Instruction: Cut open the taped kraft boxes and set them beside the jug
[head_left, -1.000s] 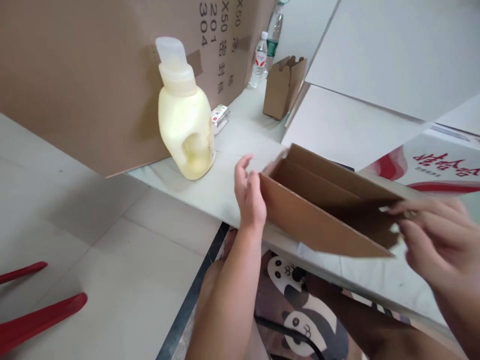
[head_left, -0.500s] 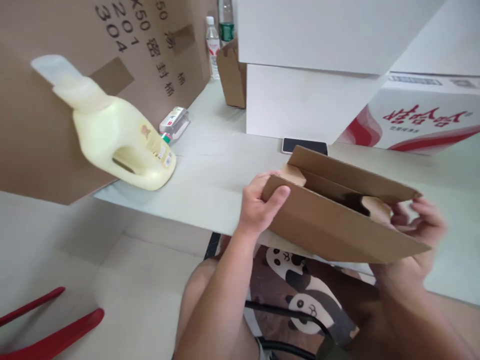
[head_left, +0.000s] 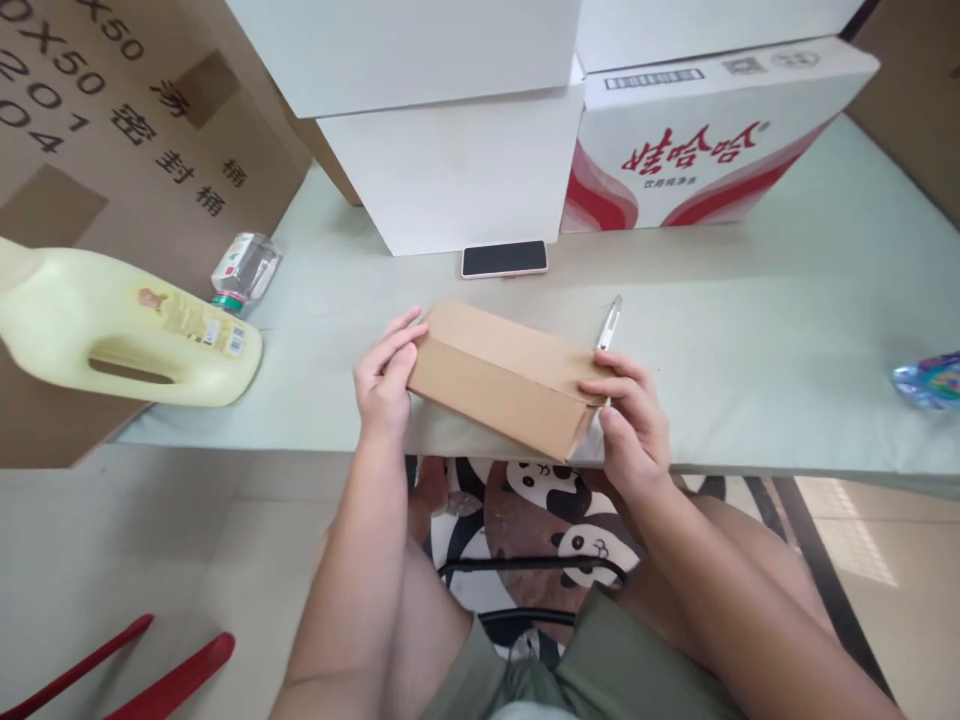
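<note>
A small brown cardboard box [head_left: 499,375] lies closed on the pale table [head_left: 750,340], near its front edge. My left hand [head_left: 384,378] grips the box's left end, fingers curled over the top. My right hand [head_left: 628,425] holds the right end, thumb and fingers pressed against it. A white pen-like tool [head_left: 609,322] lies on the table just behind my right hand.
A pale yellow jug [head_left: 127,335] stands at the left by a big brown carton [head_left: 112,130]. A small clear bottle [head_left: 244,270] lies beside it. A phone [head_left: 504,259] lies before stacked white boxes [head_left: 450,170] and a red-and-white carton [head_left: 697,140]. Blue wrapper [head_left: 930,380] at right.
The box was open and tilted up, with its flaps showing; now it is closed and lies flat under both hands. The camera has swung to the right and down.
</note>
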